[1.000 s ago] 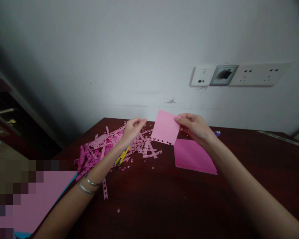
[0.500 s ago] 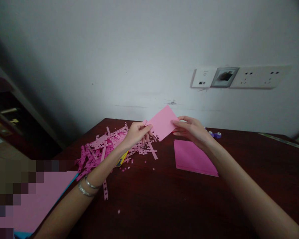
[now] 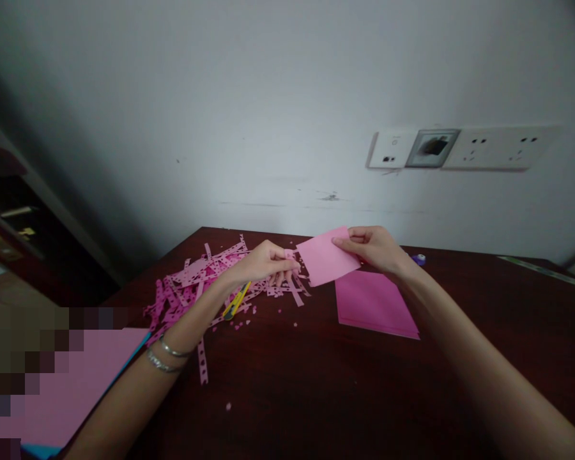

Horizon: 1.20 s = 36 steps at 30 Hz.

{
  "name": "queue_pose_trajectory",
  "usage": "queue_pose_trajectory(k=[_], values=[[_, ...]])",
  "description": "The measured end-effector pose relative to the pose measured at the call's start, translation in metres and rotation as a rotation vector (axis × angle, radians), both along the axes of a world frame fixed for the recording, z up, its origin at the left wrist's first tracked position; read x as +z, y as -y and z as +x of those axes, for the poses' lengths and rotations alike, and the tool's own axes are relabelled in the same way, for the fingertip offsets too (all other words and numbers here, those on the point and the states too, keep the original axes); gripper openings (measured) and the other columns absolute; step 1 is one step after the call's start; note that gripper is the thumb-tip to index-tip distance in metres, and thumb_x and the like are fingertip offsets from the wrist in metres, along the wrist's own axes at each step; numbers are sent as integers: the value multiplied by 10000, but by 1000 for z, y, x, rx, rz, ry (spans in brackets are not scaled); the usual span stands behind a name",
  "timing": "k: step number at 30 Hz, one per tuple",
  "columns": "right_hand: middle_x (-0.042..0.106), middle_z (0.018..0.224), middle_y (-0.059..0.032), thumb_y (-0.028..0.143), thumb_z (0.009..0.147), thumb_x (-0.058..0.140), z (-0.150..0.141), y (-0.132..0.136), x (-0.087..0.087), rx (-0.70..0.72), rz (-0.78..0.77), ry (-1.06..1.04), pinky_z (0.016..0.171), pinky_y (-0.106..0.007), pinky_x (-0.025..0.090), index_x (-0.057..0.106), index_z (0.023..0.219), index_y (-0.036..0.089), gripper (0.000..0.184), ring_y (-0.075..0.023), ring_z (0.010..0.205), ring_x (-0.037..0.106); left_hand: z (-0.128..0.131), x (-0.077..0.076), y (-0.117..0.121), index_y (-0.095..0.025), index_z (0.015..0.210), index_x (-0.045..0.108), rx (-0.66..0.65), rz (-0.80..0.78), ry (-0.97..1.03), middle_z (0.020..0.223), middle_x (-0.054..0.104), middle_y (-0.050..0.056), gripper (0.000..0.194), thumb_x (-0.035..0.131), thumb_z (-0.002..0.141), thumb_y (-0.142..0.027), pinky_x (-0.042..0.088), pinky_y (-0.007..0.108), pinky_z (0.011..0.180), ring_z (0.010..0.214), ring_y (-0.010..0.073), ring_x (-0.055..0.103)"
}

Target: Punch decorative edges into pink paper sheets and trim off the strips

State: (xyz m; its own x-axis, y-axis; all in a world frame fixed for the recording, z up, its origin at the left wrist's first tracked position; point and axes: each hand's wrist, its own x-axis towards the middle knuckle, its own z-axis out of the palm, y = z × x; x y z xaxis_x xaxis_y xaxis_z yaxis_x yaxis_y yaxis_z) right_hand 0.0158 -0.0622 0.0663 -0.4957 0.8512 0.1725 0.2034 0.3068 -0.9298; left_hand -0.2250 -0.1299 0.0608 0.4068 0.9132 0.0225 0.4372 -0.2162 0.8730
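Note:
My right hand (image 3: 371,248) pinches a light pink square sheet of paper (image 3: 328,255) by its right side, thumb on the front. The sheet is held up above the table. Closed at the sheet's left edge, my left hand (image 3: 268,263) grips a narrow pink punched paper strip (image 3: 290,254). I cannot tell whether the strip still joins the sheet anywhere. Below and left of that hand lies a heap of pink paper strips (image 3: 182,294) with punched holes. A yellow utility knife (image 3: 237,301) rests beside the heap, under my left wrist.
A stack of darker pink sheets (image 3: 374,303) lies right of centre on the dark wooden table (image 3: 287,390). Larger pink sheets (image 3: 91,383) over something blue are at the lower left. A small purple object (image 3: 418,259) sits behind my right wrist. Sockets (image 3: 489,148) are on the wall.
The pink sheet has shifted right and down and turned flatter in my right hand. My left hand has moved slightly right, and its fingers no longer overlap the sheet but hold the strip.

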Motion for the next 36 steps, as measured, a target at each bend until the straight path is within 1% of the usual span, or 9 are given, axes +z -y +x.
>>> queue_pose_trajectory(k=[5, 9, 11, 15, 19, 23, 28, 32, 36], values=[[608, 587, -25, 477, 685, 653, 14, -7, 4, -47, 76, 24, 411, -237, 343, 665, 772, 163, 326, -116, 491, 502, -2, -3, -3, -116, 760, 645, 35, -22, -5, 638, 626, 52, 338, 560, 784, -442, 391, 209, 460, 475, 60, 504], [609, 586, -29, 507, 688, 639, 13, -7, 1, -106, 95, 5, 393, -240, 340, 678, 822, 184, 352, -129, 493, 507, 1, -10, -6, -114, 1051, 595, 96, -12, 128, 825, 651, 87, 404, 616, 747, -380, 407, 205, 491, 617, 96, 563], [617, 606, -34, 512, 687, 636, 9, -7, 0, -114, 86, -24, 392, -239, 340, 676, 836, 175, 370, -124, 490, 502, 5, -14, -6, -109, 1102, 566, 100, -31, 186, 900, 644, 106, 457, 636, 729, -365, 416, 208, 487, 657, 112, 576], [644, 677, -49, 495, 680, 643, 0, -4, -2, -109, 81, -95, 429, -239, 364, 661, 860, 145, 394, -117, 513, 512, 15, -21, -5, -100, 852, 621, 11, -98, 233, 820, 628, 88, 298, 614, 747, -379, 448, 235, 493, 610, 107, 572], [652, 728, -61, 479, 694, 627, -6, 0, -3, -123, 136, -110, 475, -244, 380, 645, 845, 134, 377, -128, 564, 531, 21, -20, -2, -117, 720, 577, 41, -125, 268, 659, 588, 38, 262, 608, 751, -375, 449, 233, 472, 526, 85, 543], [592, 647, -20, 463, 737, 582, -10, 3, -5, -161, 296, -94, 464, -231, 323, 613, 759, 145, 320, -113, 552, 485, 21, -16, -1, -124, 692, 557, 82, -132, 239, 641, 585, 31, 260, 610, 746, -373, 421, 203, 448, 509, 68, 534], [517, 600, 7, 444, 778, 546, -8, -2, -7, -305, 454, -82, 465, -224, 288, 561, 713, 165, 287, -101, 545, 427, 20, -17, -2, -124, 712, 561, 115, -115, 243, 593, 564, 14, 240, 595, 756, -357, 414, 207, 456, 495, 67, 520], [517, 600, 8, 422, 787, 542, -4, -5, -8, -339, 499, -67, 481, -232, 287, 561, 707, 168, 266, -103, 547, 425, 20, -18, -3, -133, 741, 567, 108, -108, 270, 612, 565, 12, 231, 589, 753, -362, 413, 217, 466, 504, 75, 522], [532, 607, 0, 421, 773, 556, 1, -6, -4, -284, 453, -75, 471, -234, 287, 576, 704, 162, 268, -107, 538, 435, -1, -3, -7, -149, 733, 570, 146, -63, 147, 659, 589, 27, 249, 566, 751, -398, 393, 210, 476, 526, 82, 530]])
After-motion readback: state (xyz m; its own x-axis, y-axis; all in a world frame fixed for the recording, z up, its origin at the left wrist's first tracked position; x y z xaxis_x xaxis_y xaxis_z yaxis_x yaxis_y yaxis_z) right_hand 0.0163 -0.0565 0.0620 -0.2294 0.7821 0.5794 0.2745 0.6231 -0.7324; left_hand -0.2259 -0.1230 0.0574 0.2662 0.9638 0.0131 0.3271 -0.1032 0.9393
